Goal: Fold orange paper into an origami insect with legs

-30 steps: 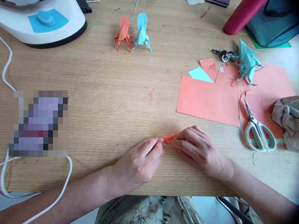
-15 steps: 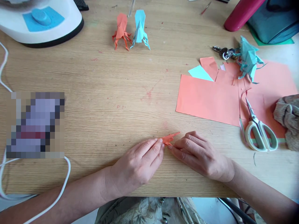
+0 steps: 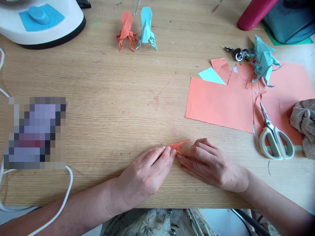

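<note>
Near the table's front edge, a small folded orange paper piece (image 3: 180, 144) with thin pointed strips shows between my hands. My left hand (image 3: 149, 173) pinches its left end, and the fingers cover that part. Thumb and fingertips of my right hand (image 3: 211, 164) are closed on a lower strip at its right side. Two finished folded paper figures with legs, one orange (image 3: 126, 31) and one light blue (image 3: 147, 28), stand upright side by side at the back. On the right, a teal folded paper figure (image 3: 265, 60) is beside a bunch of keys (image 3: 238, 54).
Orange paper sheets (image 3: 219, 105) and a blue scrap (image 3: 213, 76) lie at the right, with scissors (image 3: 275, 141) on them and crumpled cloth (image 3: 306, 124) beside. A pixelated phone-like object (image 3: 36, 131) and white cable (image 3: 70, 186) are left; a white appliance (image 3: 71, 19) stands behind.
My left fingertips have shifted slightly over the paper, covering more of the lower strip. The right hand keeps its pinch almost unmoved. The whole view has shifted a little.
</note>
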`<state>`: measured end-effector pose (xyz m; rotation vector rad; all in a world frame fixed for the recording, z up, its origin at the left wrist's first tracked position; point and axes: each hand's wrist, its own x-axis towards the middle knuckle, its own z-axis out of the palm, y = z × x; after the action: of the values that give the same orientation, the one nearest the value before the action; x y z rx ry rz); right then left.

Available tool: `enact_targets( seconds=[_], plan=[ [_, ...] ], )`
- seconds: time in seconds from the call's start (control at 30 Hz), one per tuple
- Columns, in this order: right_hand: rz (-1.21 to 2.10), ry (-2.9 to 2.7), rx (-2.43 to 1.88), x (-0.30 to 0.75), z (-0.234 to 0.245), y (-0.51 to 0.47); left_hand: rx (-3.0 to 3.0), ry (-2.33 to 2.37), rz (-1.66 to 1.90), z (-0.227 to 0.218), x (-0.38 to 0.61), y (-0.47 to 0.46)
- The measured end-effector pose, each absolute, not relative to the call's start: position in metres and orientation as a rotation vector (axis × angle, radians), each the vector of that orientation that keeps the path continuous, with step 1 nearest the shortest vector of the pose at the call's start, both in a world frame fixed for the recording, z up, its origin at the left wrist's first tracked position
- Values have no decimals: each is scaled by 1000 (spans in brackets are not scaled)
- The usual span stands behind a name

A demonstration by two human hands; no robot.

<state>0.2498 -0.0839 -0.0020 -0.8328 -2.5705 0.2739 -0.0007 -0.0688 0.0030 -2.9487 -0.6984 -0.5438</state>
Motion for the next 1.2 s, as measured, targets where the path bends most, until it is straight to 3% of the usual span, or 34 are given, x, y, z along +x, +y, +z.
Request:
enact_targets(
  seconds=[0.43, 0.77, 1.2],
  plan=[
    [778, -2233, -1063, 254, 0, -81, -2960, -696, -527, 0, -5, -72],
    [660, -2364, -980, 255, -4, -78, -2967, -705, -526, 2, -6, -71],
    [262, -2731, -895, 255, 8, -85, -2956, -723, -538, 2, -5, -72]
  ],
)
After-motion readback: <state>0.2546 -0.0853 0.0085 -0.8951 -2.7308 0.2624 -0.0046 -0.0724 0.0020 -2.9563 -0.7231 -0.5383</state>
